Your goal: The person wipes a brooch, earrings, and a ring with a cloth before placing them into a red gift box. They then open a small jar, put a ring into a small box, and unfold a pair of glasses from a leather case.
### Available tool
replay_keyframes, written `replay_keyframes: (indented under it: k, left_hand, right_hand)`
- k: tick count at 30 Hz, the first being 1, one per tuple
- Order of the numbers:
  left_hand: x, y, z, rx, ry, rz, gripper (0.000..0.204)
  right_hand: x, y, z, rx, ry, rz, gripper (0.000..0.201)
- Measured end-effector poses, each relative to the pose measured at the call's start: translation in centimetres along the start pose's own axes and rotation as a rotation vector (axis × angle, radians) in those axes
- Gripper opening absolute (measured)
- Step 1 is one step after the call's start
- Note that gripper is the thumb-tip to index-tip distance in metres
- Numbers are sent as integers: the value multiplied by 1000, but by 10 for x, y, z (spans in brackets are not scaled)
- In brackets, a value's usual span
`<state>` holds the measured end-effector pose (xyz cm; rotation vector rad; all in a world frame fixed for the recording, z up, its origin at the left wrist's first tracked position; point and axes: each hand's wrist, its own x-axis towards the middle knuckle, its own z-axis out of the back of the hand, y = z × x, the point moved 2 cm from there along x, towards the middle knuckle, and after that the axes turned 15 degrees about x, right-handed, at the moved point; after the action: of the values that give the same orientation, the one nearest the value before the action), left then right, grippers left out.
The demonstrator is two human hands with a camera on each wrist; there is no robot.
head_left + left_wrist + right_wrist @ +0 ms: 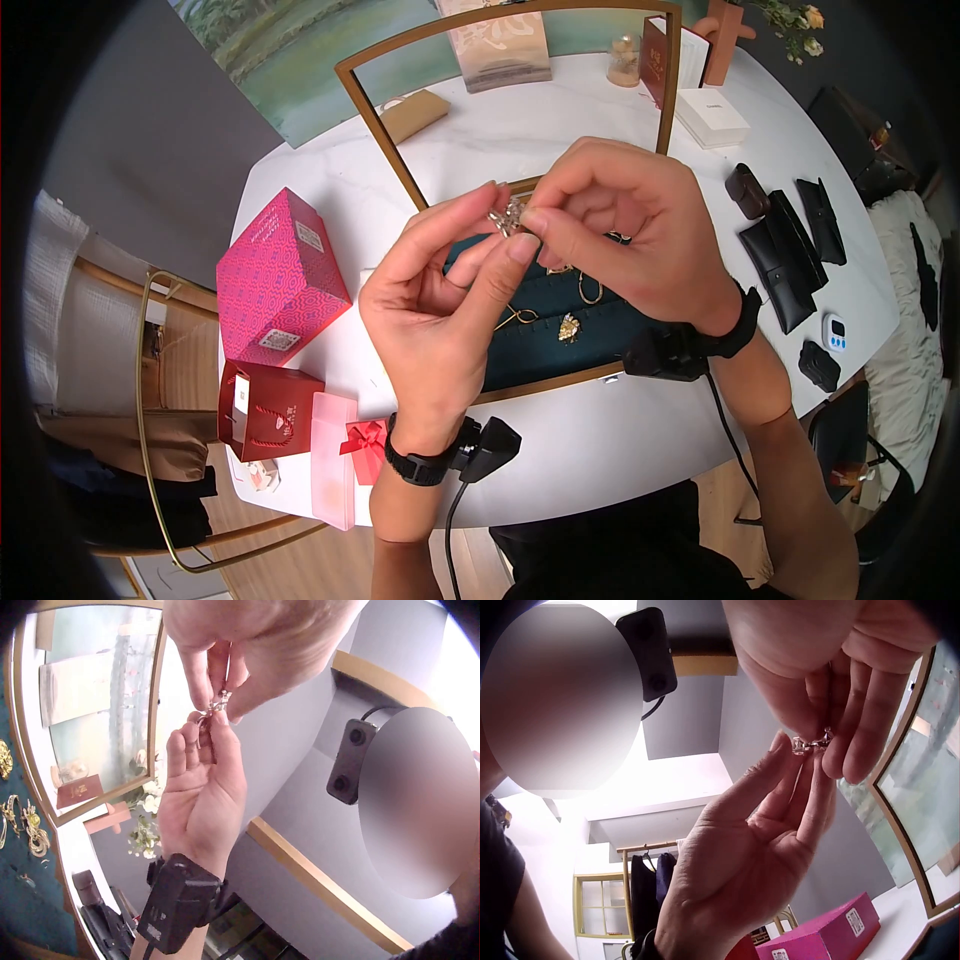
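Note:
My two hands meet in the air over the open jewellery box, whose wooden rim (pixel 540 383) shows below them. Between the fingertips is a small silvery piece of jewellery with clear stones (pixel 507 218); its exact kind I cannot tell. My left hand (pixel 430 305) pinches it from the left with thumb and fingers. From the other side, the thumb and forefinger of my right hand (pixel 635 230) pinch it too. On the dark teal lining (pixel 610 333) lie a gold brooch-like piece (pixel 568 328) and a looped gold piece (pixel 517 316), partly hidden by the hands.
The box's glass lid stands raised in its wooden frame (pixel 372 105). To the left are a pink patterned box (pixel 285 280), a red gift bag (pixel 290 400) and a ribboned red box (pixel 366 450). Black cases (pixel 780 270), a white box (pixel 712 118) and a small timer (pixel 834 332) lie right.

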<state>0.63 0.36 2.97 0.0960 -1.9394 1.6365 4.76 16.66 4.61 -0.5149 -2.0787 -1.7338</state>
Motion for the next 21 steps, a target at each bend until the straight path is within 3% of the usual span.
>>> replay_keyframes:
  k: [2,12,21]
  left_hand:
    - [0,0,0,53,22,-80,37]
    - [0,-1,1,45,2,-17,38]
    - [1,1,1,100,32,-93,39]
  right_hand:
    - [0,0,1,2,-14,-17,8]
    - [1,1,0,-10,43,37,6]
    - [1,0,2,-41,0,8,7]
